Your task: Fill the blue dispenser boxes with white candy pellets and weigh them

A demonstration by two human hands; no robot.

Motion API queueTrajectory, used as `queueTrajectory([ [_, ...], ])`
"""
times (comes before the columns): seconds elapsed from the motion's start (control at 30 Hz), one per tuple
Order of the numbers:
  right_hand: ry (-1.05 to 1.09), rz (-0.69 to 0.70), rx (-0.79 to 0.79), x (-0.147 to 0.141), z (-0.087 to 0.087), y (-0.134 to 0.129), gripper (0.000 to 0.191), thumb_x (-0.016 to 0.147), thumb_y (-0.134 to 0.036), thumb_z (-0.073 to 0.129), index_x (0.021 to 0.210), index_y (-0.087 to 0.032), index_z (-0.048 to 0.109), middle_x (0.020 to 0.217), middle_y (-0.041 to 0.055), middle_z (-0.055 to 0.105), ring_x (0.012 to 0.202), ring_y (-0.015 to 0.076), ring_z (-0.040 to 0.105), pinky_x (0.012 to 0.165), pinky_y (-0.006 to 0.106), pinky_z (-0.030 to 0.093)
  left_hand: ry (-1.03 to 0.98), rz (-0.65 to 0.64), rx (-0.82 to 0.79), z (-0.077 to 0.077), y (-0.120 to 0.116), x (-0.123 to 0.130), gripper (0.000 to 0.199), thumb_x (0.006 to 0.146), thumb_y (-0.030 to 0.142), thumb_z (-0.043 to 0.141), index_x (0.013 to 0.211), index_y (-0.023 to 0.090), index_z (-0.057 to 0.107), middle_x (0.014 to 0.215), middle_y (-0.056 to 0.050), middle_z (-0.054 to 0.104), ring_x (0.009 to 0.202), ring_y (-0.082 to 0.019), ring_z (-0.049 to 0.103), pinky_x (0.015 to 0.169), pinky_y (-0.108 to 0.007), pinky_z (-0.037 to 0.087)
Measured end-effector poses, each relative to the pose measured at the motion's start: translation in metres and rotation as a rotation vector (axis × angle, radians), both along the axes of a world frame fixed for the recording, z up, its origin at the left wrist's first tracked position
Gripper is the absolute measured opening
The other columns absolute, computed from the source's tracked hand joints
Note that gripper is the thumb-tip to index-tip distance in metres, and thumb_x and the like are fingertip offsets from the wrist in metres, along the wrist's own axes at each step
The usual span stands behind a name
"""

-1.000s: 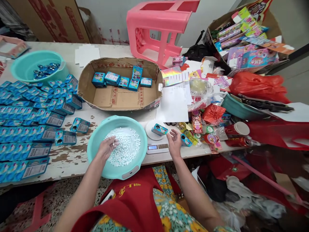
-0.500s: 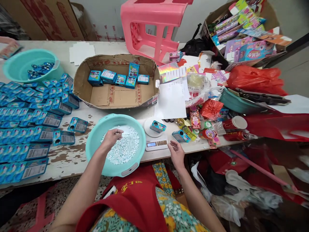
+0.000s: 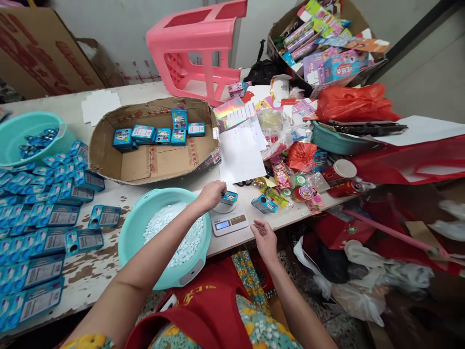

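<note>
My left hand (image 3: 211, 196) is over the small digital scale (image 3: 230, 224), its fingers pinched together at the left end of a blue candy box (image 3: 229, 198) lying on the scale's round white pan. What the fingertips hold, if anything, is hidden. Below my left forearm, a turquoise basin (image 3: 127, 232) contains many small pale candies (image 3: 156, 228). My right hand (image 3: 265, 238) hovers by the table's front edge, right of the scale, with fingers loosely apart and nothing in them. Another blue box (image 3: 265, 204) with a round hole in its end lies just beyond it.
Rows of blue boxes (image 3: 47, 237) cover the left of the table, beside a second turquoise basin (image 3: 54, 145) of shiny blue pieces. Behind stands a cut-down carton (image 3: 138, 165) with several blue boxes. Papers (image 3: 241, 155), bags and packages crowd the right. A pink stool (image 3: 196, 43) lies tipped at the back.
My left hand has moved right, from above the candies in the basin to the box on the scale. My right hand stays near the scale. The whole view has shifted slightly.
</note>
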State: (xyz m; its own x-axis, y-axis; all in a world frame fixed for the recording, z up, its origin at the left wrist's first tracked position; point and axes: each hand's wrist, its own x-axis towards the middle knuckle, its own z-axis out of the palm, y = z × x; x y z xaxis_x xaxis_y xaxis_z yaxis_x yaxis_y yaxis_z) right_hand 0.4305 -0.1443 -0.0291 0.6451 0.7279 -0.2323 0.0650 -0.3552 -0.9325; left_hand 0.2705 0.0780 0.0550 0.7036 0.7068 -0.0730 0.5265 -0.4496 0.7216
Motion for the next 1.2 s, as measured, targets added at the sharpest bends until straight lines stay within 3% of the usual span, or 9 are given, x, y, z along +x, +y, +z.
queueTrajectory([
  [0.2,0.028,-0.022,-0.011,0.005,0.001,-0.008,0.036,0.072,-0.043,0.069,0.096,-0.017,0.062,0.096,0.0096,0.068,0.086,0.0220,0.064,0.082,0.042,0.051,0.073,-0.071,0.092,-0.001,0.002,0.004,0.028,0.070,0.003,0.046,0.086,0.020,0.063,0.086,-0.007,0.058,0.079,-0.020,0.051,0.067,-0.028,0.035],
  [0.43,0.017,-0.018,-0.039,0.003,0.003,-0.006,0.038,0.071,-0.044,0.069,0.097,-0.016,0.062,0.097,0.0105,0.067,0.087,0.0222,0.063,0.083,0.041,0.050,-0.002,0.055,0.063,0.006,0.012,-0.004,0.032,0.074,0.009,0.048,0.102,0.019,0.060,0.101,-0.006,0.061,0.089,-0.020,0.055,0.079,-0.030,0.041],
  [0.6,0.030,0.053,-0.071,-0.014,0.003,-0.002,0.038,0.071,-0.045,0.069,0.095,-0.016,0.061,0.094,0.0088,0.068,0.087,0.0209,0.062,0.084,0.039,0.049,0.241,-0.114,0.103,-0.014,-0.010,0.009,0.039,0.076,0.028,0.059,0.114,0.020,0.055,0.114,-0.009,0.058,0.105,-0.025,0.053,0.085,-0.034,0.043],
  [0.73,0.073,0.124,-0.094,-0.033,0.005,0.001,0.039,0.069,-0.045,0.070,0.094,-0.016,0.061,0.093,0.0081,0.067,0.086,0.0207,0.062,0.084,0.038,0.048,0.188,0.013,0.076,-0.008,-0.026,-0.007,0.028,0.082,0.031,0.054,0.106,0.018,0.056,0.107,-0.008,0.061,0.098,-0.022,0.058,0.080,-0.030,0.045],
  [0.8,0.093,0.162,-0.109,-0.041,0.006,0.001,0.040,0.068,-0.046,0.071,0.094,-0.017,0.061,0.093,0.0080,0.067,0.086,0.0211,0.062,0.084,0.038,0.048,0.055,0.209,0.088,0.014,-0.030,-0.042,0.034,0.081,0.034,0.057,0.110,0.018,0.054,0.108,-0.007,0.062,0.098,-0.020,0.058,0.081,-0.029,0.045],
  [0.9,0.111,0.205,-0.143,-0.053,0.009,0.002,0.042,0.066,-0.048,0.072,0.093,-0.017,0.061,0.092,0.0078,0.067,0.086,0.0217,0.062,0.084,0.038,0.048,-0.042,0.549,0.152,0.063,-0.042,-0.128,0.043,0.082,0.043,0.056,0.116,0.018,0.050,0.106,-0.006,0.062,0.093,-0.017,0.058,0.080,-0.027,0.045],
  [1.0,0.109,0.245,-0.174,-0.064,0.012,0.003,0.044,0.065,-0.050,0.072,0.093,-0.017,0.063,0.092,0.0079,0.068,0.086,0.0224,0.062,0.083,0.037,0.048,0.227,0.846,0.119,0.095,-0.071,-0.235,0.050,0.078,0.052,0.055,0.115,0.018,0.052,0.093,-0.005,0.063,0.081,-0.019,0.059,0.074,-0.030,0.045],
  [1.1,0.139,0.314,-0.188,-0.077,0.016,0.008,0.046,0.066,-0.053,0.070,0.094,-0.017,0.064,0.092,0.0076,0.069,0.088,0.0231,0.062,0.084,0.037,0.048,0.662,0.977,-0.101,0.076,-0.115,-0.333,0.055,0.076,0.056,0.050,0.113,0.015,0.053,0.083,-0.009,0.063,0.077,-0.028,0.061,0.068,-0.036,0.045],
  [1.2,0.235,0.381,-0.224,-0.096,0.024,0.016,0.050,0.066,-0.056,0.068,0.098,-0.018,0.064,0.097,0.0080,0.068,0.092,0.0249,0.063,0.083,0.037,0.050,0.855,1.119,-0.316,0.016,-0.147,-0.396,0.056,0.073,0.053,0.050,0.110,0.011,0.055,0.089,-0.017,0.065,0.085,-0.036,0.062,0.069,-0.041,0.046],
])
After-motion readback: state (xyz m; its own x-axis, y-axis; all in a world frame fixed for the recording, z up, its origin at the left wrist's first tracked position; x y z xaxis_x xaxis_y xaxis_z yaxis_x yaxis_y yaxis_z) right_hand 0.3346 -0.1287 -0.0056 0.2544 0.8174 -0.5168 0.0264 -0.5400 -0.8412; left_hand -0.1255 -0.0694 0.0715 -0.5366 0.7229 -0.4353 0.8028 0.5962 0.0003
